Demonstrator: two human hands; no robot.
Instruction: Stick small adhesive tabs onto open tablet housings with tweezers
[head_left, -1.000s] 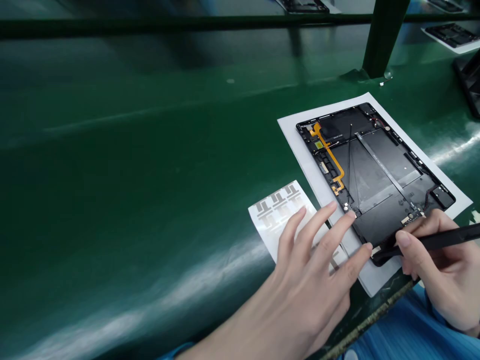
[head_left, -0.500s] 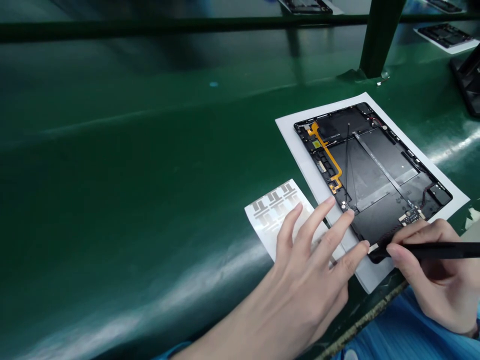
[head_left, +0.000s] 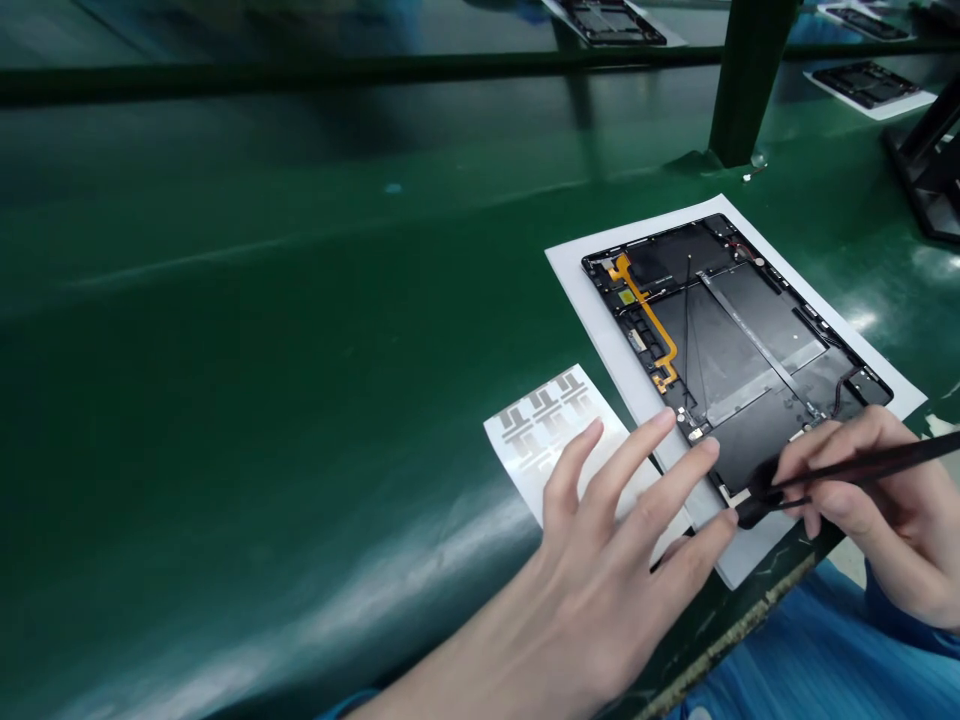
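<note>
from the head camera, the left hand (head_left: 607,570) is resting with its fingers spread apart, one fingertip (head_left: 709,447) touching the near edge of an opened black tablet housing (head_left: 742,350). the right hand (head_left: 877,510) is pinching its fingers together, clamped on a black spudger (head_left: 870,465) at the housing's near corner. the housing is lying on a white paper sheet (head_left: 606,330) on a green bench mat (head_left: 225,350), with a silver label sheet (head_left: 544,425) lying just beside the paper.

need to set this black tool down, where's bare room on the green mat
Bare green mat left of the label sheet and white paper. Crowded: the tablet frame, with left hand and right hand at its near corner.
</note>
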